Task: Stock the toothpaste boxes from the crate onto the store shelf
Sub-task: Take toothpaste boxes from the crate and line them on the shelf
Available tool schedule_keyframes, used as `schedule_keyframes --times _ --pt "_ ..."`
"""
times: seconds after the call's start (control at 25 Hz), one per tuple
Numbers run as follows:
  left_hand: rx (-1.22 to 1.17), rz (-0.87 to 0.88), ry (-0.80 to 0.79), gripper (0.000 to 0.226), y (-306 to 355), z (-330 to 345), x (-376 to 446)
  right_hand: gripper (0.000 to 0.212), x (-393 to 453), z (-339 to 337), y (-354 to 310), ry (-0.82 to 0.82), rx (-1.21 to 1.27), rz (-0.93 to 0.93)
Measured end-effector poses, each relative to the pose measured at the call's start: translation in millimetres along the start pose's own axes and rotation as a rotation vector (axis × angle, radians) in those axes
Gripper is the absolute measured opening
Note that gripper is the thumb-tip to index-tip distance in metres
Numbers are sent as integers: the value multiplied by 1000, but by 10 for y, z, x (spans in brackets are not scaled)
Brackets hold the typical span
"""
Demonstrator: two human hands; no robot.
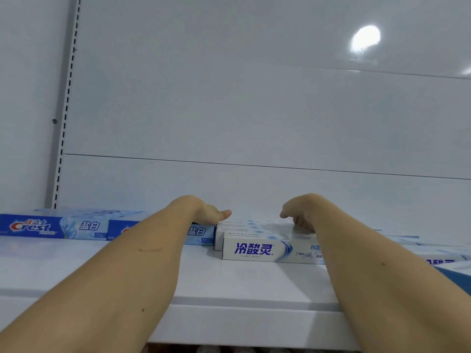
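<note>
The white shelf (127, 271) is running across in front of me, its pale front lip (242, 324) facing me at six o'clock. Lying flat on it at nine o'clock is a blue Crest box (48, 226), and a second blue box (201, 234) is sitting end to end with it toward the centre, partly hidden behind my left forearm. Just beside that one, at about twelve o'clock, white toothpaste boxes (254, 249) with blue characters are lying lengthwise, one behind another. At three o'clock more white boxes (443, 259) are lying along the shelf, mostly cut off by my right forearm.
</note>
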State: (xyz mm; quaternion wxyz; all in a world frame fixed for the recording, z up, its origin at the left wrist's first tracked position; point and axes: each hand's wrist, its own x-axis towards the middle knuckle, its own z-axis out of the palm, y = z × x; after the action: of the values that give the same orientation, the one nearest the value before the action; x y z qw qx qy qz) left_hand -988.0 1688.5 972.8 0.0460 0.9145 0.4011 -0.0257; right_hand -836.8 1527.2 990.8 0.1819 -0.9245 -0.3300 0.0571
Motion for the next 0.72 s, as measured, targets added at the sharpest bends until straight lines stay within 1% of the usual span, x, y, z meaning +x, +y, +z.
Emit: schedule_keyframes --times 0.04,0.12,0.2,0.28,0.36,0.4,0.44,0.48,0.56,0.6,0.64,0.72 --pt "-10 -3 1 80 -5 1 1 50 67 21 18 6 35 -10" --pt "-4 -5 -6 79 -12 -12 -10 48 184 32 80 1 160 33" --pt "32 -1 -4 79 6 -21 -22 50 249 41 166 -40 278 96" --pt "39 8 3 83 1 -16 -12 56 306 44 240 -44 369 108" --pt "-24 31 16 90 -7 29 -6 65 271 70 201 -38 379 120" --pt "-83 62 37 91 -9 24 -33 63 216 73 147 -17 348 100" --pt "-166 93 61 90 -8 0 -98 57 150 65 65 39 292 63" --pt "-266 125 87 88 -27 -42 -178 47 26 45 -25 130 211 2" --pt "-491 190 156 85 -47 -173 -405 28 -249 -22 -158 275 174 -93" --pt "-630 210 210 84 -55 -239 -504 27 -399 -74 -163 315 190 -121" --pt "-782 206 275 82 -52 -282 -585 32 -541 -127 -126 335 214 -132" --pt "-1073 163 408 70 -6 -228 -769 44 -868 -185 67 321 256 -93"
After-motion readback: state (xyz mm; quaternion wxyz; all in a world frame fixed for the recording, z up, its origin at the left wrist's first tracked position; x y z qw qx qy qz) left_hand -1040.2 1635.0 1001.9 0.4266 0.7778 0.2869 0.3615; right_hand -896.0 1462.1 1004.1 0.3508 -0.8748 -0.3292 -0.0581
